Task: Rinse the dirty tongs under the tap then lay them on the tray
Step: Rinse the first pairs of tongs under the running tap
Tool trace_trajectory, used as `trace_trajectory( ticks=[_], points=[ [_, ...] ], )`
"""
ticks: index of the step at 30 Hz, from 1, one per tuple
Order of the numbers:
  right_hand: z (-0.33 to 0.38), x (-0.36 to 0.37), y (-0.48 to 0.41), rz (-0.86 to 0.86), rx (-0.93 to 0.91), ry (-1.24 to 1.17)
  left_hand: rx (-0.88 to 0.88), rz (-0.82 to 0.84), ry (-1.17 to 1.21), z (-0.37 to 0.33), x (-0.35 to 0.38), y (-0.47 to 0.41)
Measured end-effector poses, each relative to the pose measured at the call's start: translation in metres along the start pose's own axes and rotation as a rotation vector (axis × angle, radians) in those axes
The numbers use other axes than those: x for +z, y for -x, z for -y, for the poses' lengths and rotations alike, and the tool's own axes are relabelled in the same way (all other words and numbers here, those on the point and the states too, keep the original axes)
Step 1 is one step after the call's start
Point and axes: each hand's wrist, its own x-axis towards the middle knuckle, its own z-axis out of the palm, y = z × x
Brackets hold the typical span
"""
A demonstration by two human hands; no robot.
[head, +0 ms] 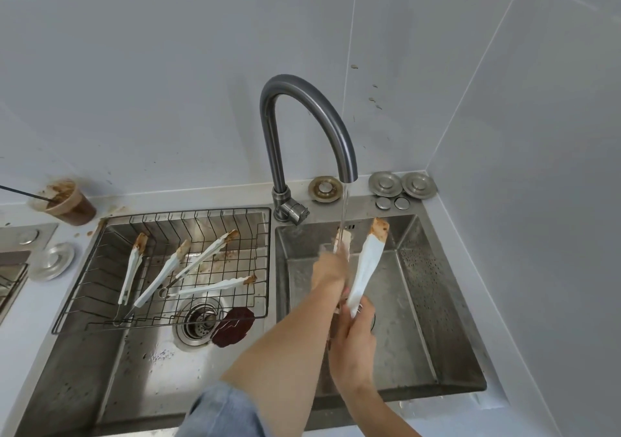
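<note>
**Tongs under running tap, right basin**

Tap [304,134] running — thin stream falls from the spout at 12 o'clock of the right basin [420,302] and lands on one arm of the held tongs [366,262].

Tongs: white, arms spread in a V, tips pointing toward 12 o'clock. Right arm tip carries brown residue; the left arm sits in the stream, its tip partly hidden by water and motion blur.

Right hand [353,339]: curled around the hinge end of the tongs at the 6 o'clock end, fingers closed on the handle.

Left hand [331,267]: blurred, pressed against the left arm of the tongs right where the water lands. Whether it is pinching or only rubbing — cannot tell. Denim sleeve [221,413] rolled up on the left forearm.

Left basin [67,369]: wire rack [161,268] spans its far half, holding more white tongs [174,265] with brown-stained tips, fanned toward 1 o'clock. Strainer drain [198,322] below the rack, a dark red-brown puddle [233,325] at its 3 o'clock.

Counter at 10 o'clock: plastic cup [67,201] of brown sauce, smeared.
</note>
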Motion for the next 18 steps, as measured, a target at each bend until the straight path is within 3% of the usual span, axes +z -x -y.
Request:
trace_trajectory(
  ticks=[4,9,14,16,18],
  points=[
    [-0.007,-0.007,0.006,0.021,-0.062,0.068,0.017,0.047,0.033,0.007,0.001,0.006],
    [-0.003,-0.005,0.009,0.078,-0.063,0.088,-0.206,0.087,0.364,0.006,-0.006,0.002],
    [0.001,-0.006,0.01,0.116,-0.069,0.126,-0.23,0.146,0.572,0.005,-0.002,-0.005],
    [0.006,-0.006,0.011,0.123,-0.008,0.072,-0.219,0.139,0.513,0.003,-0.002,-0.004],
    [0.007,-0.007,0.009,0.1,0.021,0.046,-0.167,0.079,0.292,0.002,0.001,-0.001]
  ],
)
